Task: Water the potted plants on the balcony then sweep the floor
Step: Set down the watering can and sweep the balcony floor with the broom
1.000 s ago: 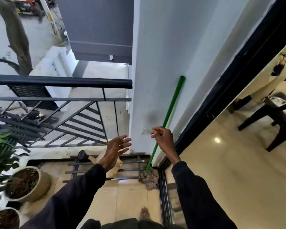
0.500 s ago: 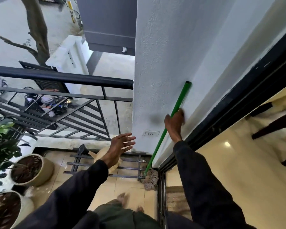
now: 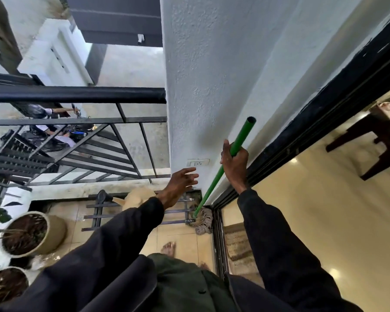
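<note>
Step in hand, by my judgement: the sweeping stage, taking up the tool.

The right hand [image 3: 234, 163] is closed round the green handle [image 3: 243, 134] near its top end. The handle leans on the white wall [image 3: 200, 86] and runs down toward 7 o'clock to its head [image 3: 202, 220] on the floor tiles [image 3: 178, 235]. The head appears stringy and mop-like, though blur prevents certainty.

The left hand [image 3: 180, 183], at 9 o'clock of the right, is spread and holds nothing.

The potted plants [image 3: 29, 233] stand at 8 o'clock of the view.

Next move calls for lifting the handle clear of the wall, with the left hand taking the shaft lower down.
</note>
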